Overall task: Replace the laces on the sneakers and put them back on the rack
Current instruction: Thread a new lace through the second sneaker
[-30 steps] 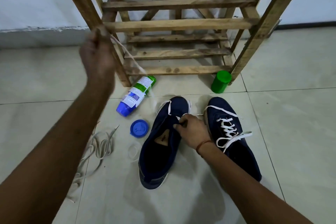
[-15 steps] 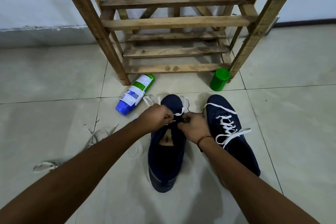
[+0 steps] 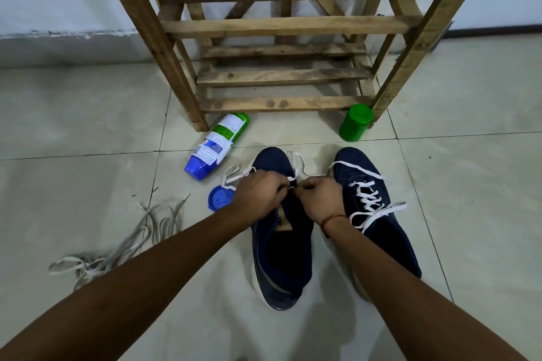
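Two navy sneakers stand on the tiled floor in front of a wooden rack (image 3: 281, 26). On the left sneaker (image 3: 280, 249) a white lace (image 3: 234, 174) runs only through the front eyelets, its ends looping loose past the toe. My left hand (image 3: 258, 195) and my right hand (image 3: 321, 199) meet over that shoe's eyelets, both with curled fingers pinching the lace. The right sneaker (image 3: 378, 214) is fully laced in white, its ends lying loose.
A heap of old greyish laces (image 3: 126, 243) lies on the floor at left. A blue-and-green spray can (image 3: 215, 146) lies on its side by the rack leg, its blue cap (image 3: 218, 198) beside my left wrist. A green container (image 3: 355, 122) stands at the rack's right leg.
My left hand came down from high near the rack post, where it pulled the lace taut, to the left sneaker beside my right hand. The lace now lies slack.
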